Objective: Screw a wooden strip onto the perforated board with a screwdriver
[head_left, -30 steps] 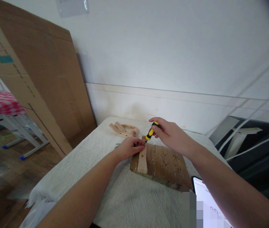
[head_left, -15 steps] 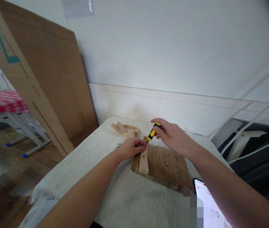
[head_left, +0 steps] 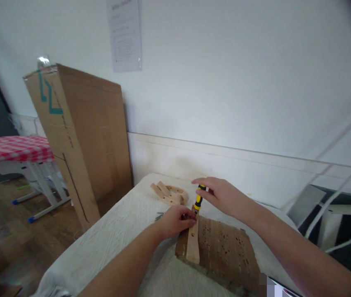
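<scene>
My right hand (head_left: 217, 194) is wrapped round a yellow-and-black screwdriver (head_left: 199, 200), held nearly upright with its tip down at the far part of a pale wooden piece (head_left: 193, 247). That piece has a hole in it and lies along the left side of a worn, pitted wooden board (head_left: 224, 247). Close by the screwdriver's tip, my left hand (head_left: 177, 220) grips the wooden piece with thumb and fingers. Whether a screw sits between those fingers is hidden. Beyond my left hand lie more pale wooden parts (head_left: 169, 194) with holes, some curved, and a few small metal pieces (head_left: 159, 215).
A white textured cloth (head_left: 116, 235) covers the table. Left of it stands a tall cardboard box (head_left: 97, 144), with a red checked tablecloth (head_left: 14, 152) behind. A white wall (head_left: 224, 103) rises at the back. A phone (head_left: 282, 288) lies partly visible at the board's near right corner.
The view has tilted up, so everything sits lower in it and less of the phone shows. The screwdriver stands more upright than before. Both hands keep their places at the wooden piece.
</scene>
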The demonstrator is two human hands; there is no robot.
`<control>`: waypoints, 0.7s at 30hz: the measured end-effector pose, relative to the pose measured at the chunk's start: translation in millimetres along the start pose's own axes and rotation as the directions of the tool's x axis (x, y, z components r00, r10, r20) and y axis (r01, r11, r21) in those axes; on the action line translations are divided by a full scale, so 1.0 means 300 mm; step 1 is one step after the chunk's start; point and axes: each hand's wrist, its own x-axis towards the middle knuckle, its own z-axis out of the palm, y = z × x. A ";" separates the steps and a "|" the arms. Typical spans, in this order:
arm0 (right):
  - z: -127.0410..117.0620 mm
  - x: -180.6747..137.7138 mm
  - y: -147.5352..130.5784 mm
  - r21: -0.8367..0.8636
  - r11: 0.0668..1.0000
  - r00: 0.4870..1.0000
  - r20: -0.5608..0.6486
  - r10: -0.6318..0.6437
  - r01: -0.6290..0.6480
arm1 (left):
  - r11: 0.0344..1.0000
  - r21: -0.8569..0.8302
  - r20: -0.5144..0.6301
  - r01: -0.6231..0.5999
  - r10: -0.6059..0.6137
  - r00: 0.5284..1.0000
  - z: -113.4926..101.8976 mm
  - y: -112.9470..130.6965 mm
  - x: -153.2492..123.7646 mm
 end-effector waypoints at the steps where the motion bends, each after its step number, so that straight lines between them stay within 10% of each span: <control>1: -0.013 0.012 0.003 0.004 1.000 0.999 0.047 -0.027 0.027 | 1.000 -0.002 -0.026 0.023 -0.023 0.999 0.001 -0.002 0.000; 21: -0.025 -0.031 -0.008 -0.002 0.988 0.986 0.064 -0.155 0.155 | 0.998 -0.002 0.032 0.062 -0.062 0.998 0.009 0.001 0.006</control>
